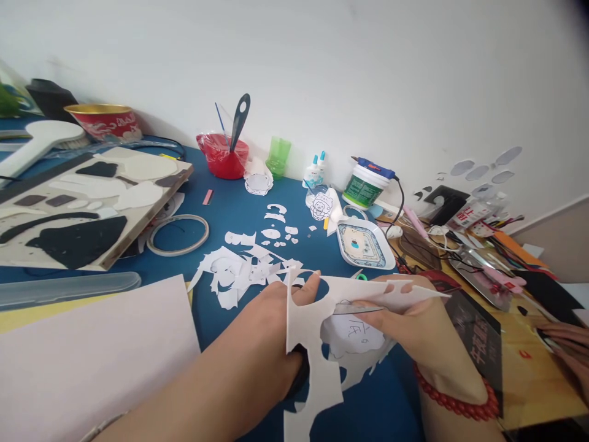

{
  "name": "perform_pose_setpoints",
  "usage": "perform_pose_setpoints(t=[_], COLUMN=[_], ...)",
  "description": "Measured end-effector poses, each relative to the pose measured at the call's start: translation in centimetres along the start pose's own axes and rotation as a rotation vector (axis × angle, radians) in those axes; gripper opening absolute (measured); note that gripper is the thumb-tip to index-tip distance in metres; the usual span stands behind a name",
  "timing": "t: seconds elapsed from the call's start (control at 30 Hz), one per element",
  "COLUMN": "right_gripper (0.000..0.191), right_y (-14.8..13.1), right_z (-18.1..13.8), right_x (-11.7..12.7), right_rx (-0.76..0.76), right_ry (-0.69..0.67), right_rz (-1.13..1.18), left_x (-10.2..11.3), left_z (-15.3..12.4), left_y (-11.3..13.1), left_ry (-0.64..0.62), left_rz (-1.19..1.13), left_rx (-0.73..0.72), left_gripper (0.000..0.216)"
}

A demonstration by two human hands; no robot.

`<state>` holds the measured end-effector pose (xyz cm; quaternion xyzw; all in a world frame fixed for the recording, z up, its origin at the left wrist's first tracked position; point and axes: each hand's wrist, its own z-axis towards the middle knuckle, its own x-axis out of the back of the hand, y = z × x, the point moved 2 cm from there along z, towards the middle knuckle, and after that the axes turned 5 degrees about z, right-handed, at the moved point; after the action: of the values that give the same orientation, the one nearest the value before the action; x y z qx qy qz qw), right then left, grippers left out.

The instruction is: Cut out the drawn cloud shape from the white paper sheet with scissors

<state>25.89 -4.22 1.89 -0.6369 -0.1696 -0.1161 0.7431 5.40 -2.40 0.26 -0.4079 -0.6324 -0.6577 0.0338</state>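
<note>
My left hand (276, 334) is closed round the black handle of a pair of scissors (301, 371). Their metal blade points right, at a white sheet (317, 307) full of cut-out holes. My right hand (405, 316), with red beads at the wrist, pinches this sheet at its right side. Between the hands is a paper pattern (356, 331) with a pencil outline and handwritten marks, partly hidden by the sheet. Behind my left hand lies a pile of white scraps (230, 270), with small cut pieces (271, 233) beyond it.
At left are a board (105, 252) with black and white cut shapes, a tape roll (202, 245) and a large pale sheet (92, 350). A patterned tray (340, 245), white tub (365, 187) and red bowl (225, 161) stand behind. Another person's hand (568, 344) rests at right.
</note>
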Motion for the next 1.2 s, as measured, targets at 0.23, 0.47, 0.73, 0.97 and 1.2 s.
perform_pose_setpoints(t=[0.23, 0.47, 0.73, 0.97, 1.2], right_gripper=[0.008, 0.006, 0.006, 0.020, 0.028], right_y=[-0.2, 0.1, 0.1, 0.7, -0.8], right_z=[0.1, -0.1, -0.1, -0.2, -0.2], right_x=[-0.1, 0.2, 0.0, 0.3, 2.2], right_rx=[0.023, -0.001, -0.022, -0.128, -0.092], right_ry=[-0.027, -0.021, -0.043, 0.076, 0.061], right_rz=[0.041, -0.005, 0.053, -0.072, -0.104], left_x=[0.3, 0.6, 0.7, 0.5, 0.3], left_z=[-0.1, 0.2, 0.6, 0.7, 0.4], left_y=[0.1, 0.5, 0.2, 0.1, -0.6], left_ry=[-0.007, -0.035, -0.014, -0.056, -0.164], left_rz=[-0.029, 0.021, 0.101, 0.225, -0.009], left_rx=[0.022, 0.015, 0.059, -0.057, 0.010], left_gripper=[0.059, 0.056, 0.035, 0.026, 0.044])
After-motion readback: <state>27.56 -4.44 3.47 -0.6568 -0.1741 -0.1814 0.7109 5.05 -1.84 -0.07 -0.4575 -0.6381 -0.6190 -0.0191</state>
